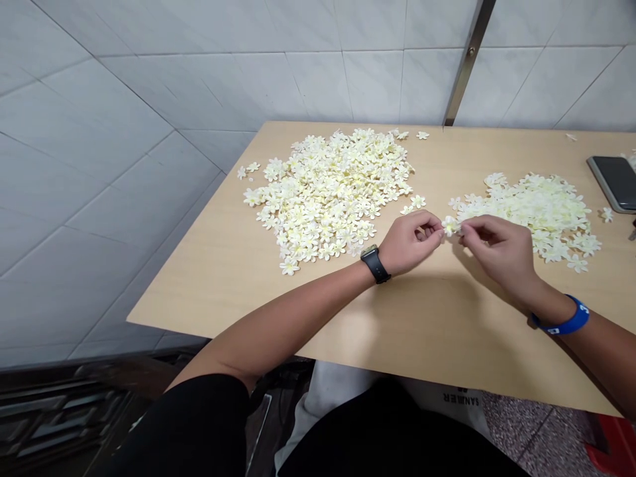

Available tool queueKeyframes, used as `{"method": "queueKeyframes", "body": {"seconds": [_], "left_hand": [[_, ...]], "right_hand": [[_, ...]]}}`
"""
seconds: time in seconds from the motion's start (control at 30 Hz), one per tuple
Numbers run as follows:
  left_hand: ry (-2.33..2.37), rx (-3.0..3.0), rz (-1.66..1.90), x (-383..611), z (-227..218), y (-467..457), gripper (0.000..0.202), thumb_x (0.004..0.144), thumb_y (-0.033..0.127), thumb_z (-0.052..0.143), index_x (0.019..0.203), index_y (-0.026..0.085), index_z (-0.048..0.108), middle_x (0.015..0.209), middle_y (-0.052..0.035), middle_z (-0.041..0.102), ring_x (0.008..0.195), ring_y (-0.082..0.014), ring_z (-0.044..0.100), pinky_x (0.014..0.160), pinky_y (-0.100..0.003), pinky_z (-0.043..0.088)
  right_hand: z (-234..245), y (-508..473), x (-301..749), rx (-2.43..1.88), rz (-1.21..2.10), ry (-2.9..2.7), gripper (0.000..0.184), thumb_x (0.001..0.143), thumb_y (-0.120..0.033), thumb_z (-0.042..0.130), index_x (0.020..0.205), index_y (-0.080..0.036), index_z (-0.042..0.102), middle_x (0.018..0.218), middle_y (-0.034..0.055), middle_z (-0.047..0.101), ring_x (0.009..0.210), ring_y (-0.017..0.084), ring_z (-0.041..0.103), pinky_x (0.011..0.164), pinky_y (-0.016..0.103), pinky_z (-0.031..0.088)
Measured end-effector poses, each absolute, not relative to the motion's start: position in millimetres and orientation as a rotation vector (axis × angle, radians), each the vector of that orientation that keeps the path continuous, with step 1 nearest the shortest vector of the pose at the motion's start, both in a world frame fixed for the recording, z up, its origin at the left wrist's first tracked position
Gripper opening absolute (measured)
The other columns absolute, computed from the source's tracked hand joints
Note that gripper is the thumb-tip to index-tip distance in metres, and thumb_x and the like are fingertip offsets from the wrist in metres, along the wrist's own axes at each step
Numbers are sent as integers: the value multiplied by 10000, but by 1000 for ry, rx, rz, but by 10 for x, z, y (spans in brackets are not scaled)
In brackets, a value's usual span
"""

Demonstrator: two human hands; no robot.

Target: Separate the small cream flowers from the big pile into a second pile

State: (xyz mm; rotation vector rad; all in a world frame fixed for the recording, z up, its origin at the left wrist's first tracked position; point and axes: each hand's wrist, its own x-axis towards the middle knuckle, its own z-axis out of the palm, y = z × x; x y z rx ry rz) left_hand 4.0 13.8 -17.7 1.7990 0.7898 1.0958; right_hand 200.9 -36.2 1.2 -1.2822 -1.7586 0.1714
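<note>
A small white artificial flower (450,226) with a yellowish centre is held up between my two hands, over the front part of the table. My left hand (410,242), with a black watch at the wrist, pinches its left edge. From the other side my right hand (499,248) grips it between thumb and fingers. A large heap of similar flowers (338,185) lies to the left, beyond my left forearm. Just behind my right hand spreads a smaller pile of pale flower pieces (531,209), partly hidden by that hand.
The light wooden table (199,278) stands against a tiled wall (318,79). A metal strip (467,63) runs down the wall to the table's back edge. A phone (616,182) lies at the far right. Something red (613,444) is on the floor below, lower right.
</note>
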Motion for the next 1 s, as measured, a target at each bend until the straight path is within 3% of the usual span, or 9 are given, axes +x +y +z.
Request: {"method": "queueKeyframes", "body": {"seconds": [0.07, 0.23, 0.3, 0.47, 0.77, 1.0], "left_hand": [[873, 1729, 1094, 43, -175, 160, 142, 891, 271, 651, 814, 154, 675, 784, -26, 683, 653, -96, 545, 594, -223, 433], [955, 1659, 1076, 55, -177, 173, 145, 893, 270, 654, 820, 152, 691, 769, -19, 705, 673, -108, 577, 639, -245, 454], [930, 1690, 1076, 53, -190, 167, 157, 907, 287, 653, 844, 150, 700, 813, -30, 721, 717, -116, 599, 673, -252, 469], [782, 1765, 1097, 39, -216, 149, 203, 948, 345, 654, 894, 157, 708, 916, -57, 737, 833, -142, 645, 748, -270, 508], [652, 1673, 1085, 36, -191, 142, 216, 930, 350, 707, 835, 159, 739, 912, -63, 750, 822, -140, 658, 766, -275, 520], [629, 1602, 1032, 34, -148, 143, 380, 877, 516, 760, 827, 140, 755, 898, -70, 745, 757, -124, 629, 693, -255, 505]], "right_hand": [[9, -272, 2119, -1356, 108, -1681, 132, 966, -279, 635, 889, -262, 740, 791, 33, 765, 680, 220, 709, 637, 375, 590], [40, -174, 2239, -1389, -237, -1885, 195, 973, -261, 642, 1151, -247, 721, 1095, 138, 763, 981, 319, 724, 903, 516, 584], [57, -226, 2174, -1306, -255, -1956, 130, 997, -258, 621, 1087, -261, 715, 1031, 130, 764, 980, 304, 718, 877, 474, 586], [52, -344, 1975, -1120, -33, -2017, 69, 984, -300, 664, 977, -252, 713, 887, 69, 766, 727, 218, 690, 688, 384, 576], [55, -386, 1911, -1126, 137, -1875, 90, 945, -280, 716, 859, -263, 731, 802, 38, 769, 708, 209, 707, 654, 354, 570], [31, -384, 1928, -1110, 152, -1835, 107, 935, -299, 740, 835, -270, 765, 823, 36, 800, 725, 217, 741, 679, 361, 605]]}}
